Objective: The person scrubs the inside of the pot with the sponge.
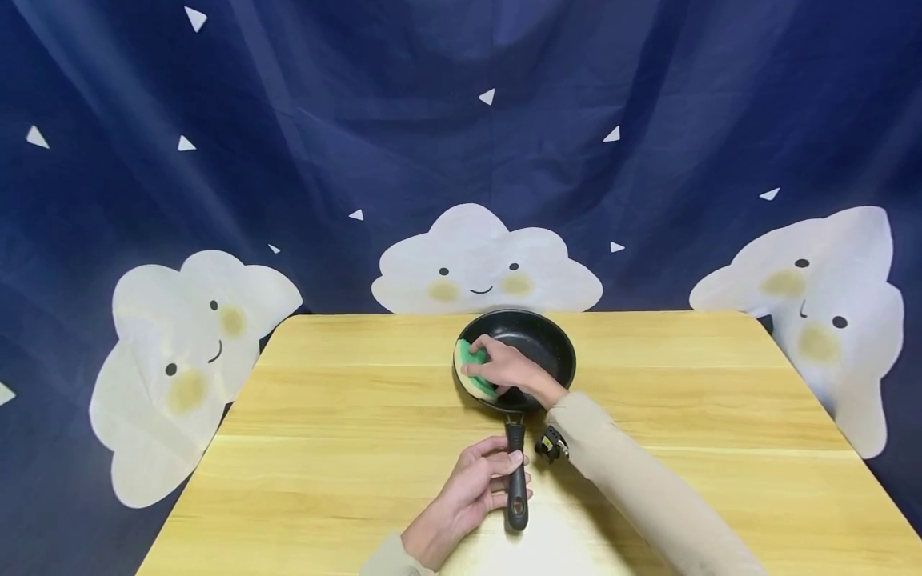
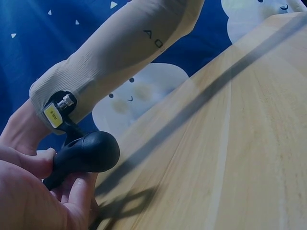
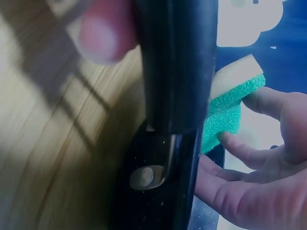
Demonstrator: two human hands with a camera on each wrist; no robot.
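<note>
A black frying pan (image 1: 551,344) sits toward the far side of the wooden table, its handle (image 1: 517,488) pointing at me. My left hand (image 1: 471,484) grips that handle, thumb on top and fingers beneath; the left wrist view shows the handle's rounded end (image 2: 96,151) sticking out of the grip. Inside the pan, my right hand (image 1: 511,368) holds a green and cream sponge (image 1: 477,372) against the left inner wall. In the right wrist view the sponge (image 3: 235,88) looks bent between the fingers (image 3: 244,151), beside the handle's metal joint.
The light wood table (image 1: 324,424) spreads out on both sides of the pan. A dark blue curtain (image 1: 432,120) with smiling white clouds hangs behind it. A small black camera mount (image 1: 551,445) sits on my right wrist, close to the pan handle.
</note>
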